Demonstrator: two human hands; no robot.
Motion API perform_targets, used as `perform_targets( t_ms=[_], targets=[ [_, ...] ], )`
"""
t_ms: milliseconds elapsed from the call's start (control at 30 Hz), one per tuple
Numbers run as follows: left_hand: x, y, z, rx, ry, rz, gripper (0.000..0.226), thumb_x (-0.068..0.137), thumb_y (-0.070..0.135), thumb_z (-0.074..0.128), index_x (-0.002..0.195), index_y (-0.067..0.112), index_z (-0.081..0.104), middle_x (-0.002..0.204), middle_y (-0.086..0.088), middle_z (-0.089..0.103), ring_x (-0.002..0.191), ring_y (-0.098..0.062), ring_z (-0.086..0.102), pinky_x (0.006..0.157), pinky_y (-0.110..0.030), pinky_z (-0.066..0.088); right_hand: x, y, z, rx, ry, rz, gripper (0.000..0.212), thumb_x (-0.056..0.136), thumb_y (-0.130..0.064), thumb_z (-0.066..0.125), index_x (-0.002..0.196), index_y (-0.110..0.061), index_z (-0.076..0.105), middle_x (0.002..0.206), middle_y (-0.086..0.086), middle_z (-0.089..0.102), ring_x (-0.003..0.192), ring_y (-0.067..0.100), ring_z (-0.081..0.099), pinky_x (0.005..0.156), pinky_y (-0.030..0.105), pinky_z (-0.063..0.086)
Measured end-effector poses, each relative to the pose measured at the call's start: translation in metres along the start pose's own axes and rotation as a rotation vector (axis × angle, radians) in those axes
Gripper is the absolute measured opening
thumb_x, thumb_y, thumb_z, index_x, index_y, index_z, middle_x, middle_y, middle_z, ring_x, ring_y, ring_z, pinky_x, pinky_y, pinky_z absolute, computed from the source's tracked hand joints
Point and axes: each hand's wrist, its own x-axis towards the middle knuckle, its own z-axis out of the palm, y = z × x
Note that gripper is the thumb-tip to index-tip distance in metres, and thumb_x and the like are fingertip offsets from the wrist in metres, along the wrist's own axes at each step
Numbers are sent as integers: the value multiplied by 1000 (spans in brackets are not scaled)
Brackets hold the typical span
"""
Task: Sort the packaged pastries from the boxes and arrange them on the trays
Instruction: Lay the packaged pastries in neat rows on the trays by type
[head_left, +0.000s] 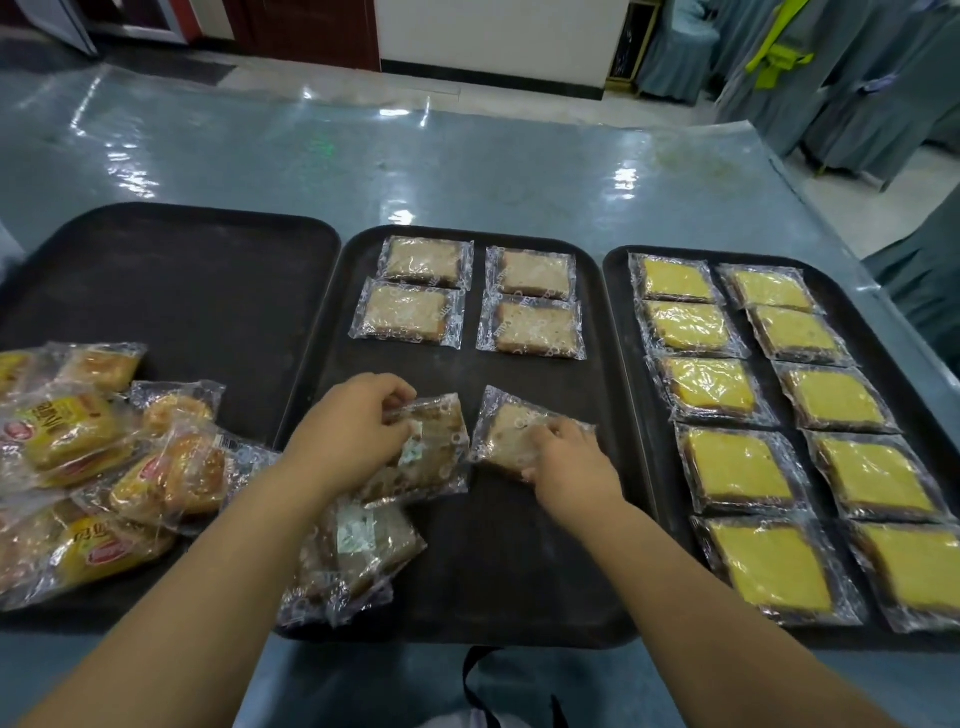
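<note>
Three black trays lie side by side. On the middle tray (519, 571), several wrapped brown cake slices (535, 327) sit in two columns at the far end. My left hand (353, 431) grips a wrapped brown slice (436, 457) over the tray's left side. A second wrapped brown slice (506, 426), lying just right of it, is pinched by my right hand (566, 462). More wrapped brown slices (353, 561) are piled at the tray's near left corner. The right tray (621, 364) holds several wrapped yellow cake slices (737, 467) in two columns.
The left tray (182, 291) carries a loose heap of round pastries in yellow-printed wrappers (104, 457) at its near side. The trays rest on a table under shiny blue-grey plastic (467, 171). Cloth-covered chairs (831, 78) stand beyond the table's right edge.
</note>
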Motion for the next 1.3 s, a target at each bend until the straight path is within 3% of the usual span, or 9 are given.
perform_targets(
  t_ms=[200,367,467,567,667,733,867,1067,1300],
  targets=[
    [32,3,-11,11,228,195,26,81,12,66,103,25,67,97,13,54,95,-11,52,85,-27,44,18,7,-10,3,37,-4,54,87,-2,48,138,-18,40,147,5,30,134,26,28,102,40,37],
    [57,-5,-3,186,315,381,25,71,2,73,89,20,72,92,5,65,88,-26,55,76,-41,47,28,6,-9,-1,66,4,54,87,-2,46,139,-18,39,148,7,28,133,28,28,105,40,35],
    [62,-15,6,336,230,318,24,75,6,69,90,24,71,101,7,66,100,-27,56,86,-42,38,33,5,-9,14,61,18,55,87,-2,46,139,-19,39,148,6,27,134,28,28,106,39,34],
    [61,-28,11,488,10,192,27,81,14,62,104,29,63,116,11,58,114,-18,49,100,-39,30,33,5,-8,31,73,20,59,85,-1,47,140,-21,38,149,6,26,135,28,26,107,40,33],
    [54,-34,18,370,-135,161,38,85,24,61,122,29,55,131,8,49,121,-17,45,101,-36,38,32,3,-3,33,71,11,63,84,-3,48,141,-26,35,151,8,22,138,30,18,112,44,25],
    [48,-33,24,337,-256,148,45,89,39,57,132,35,47,145,7,36,134,-19,31,108,-37,33,29,1,3,30,54,-2,62,88,-11,48,143,-32,30,154,11,13,141,34,8,115,48,15],
    [40,-28,36,497,-438,80,56,88,65,38,141,49,26,157,5,-3,143,-30,-7,116,-46,4,21,2,12,-13,-15,-63,60,96,-41,43,148,-40,13,158,11,-11,143,35,-15,117,48,-3],
    [40,-26,48,576,-436,-3,66,83,76,22,142,54,6,156,1,-17,140,-39,-18,116,-50,-4,24,6,12,-22,-60,-98,67,92,-59,38,148,-43,5,157,9,-19,142,31,-22,116,45,-8],
    [55,-26,53,606,-387,-24,66,79,80,21,140,59,6,157,-1,-14,140,-42,-15,115,-54,-3,45,7,7,-54,-54,-120,73,89,-66,38,148,-45,0,156,9,-21,142,31,-23,116,45,-9]
  ],
)
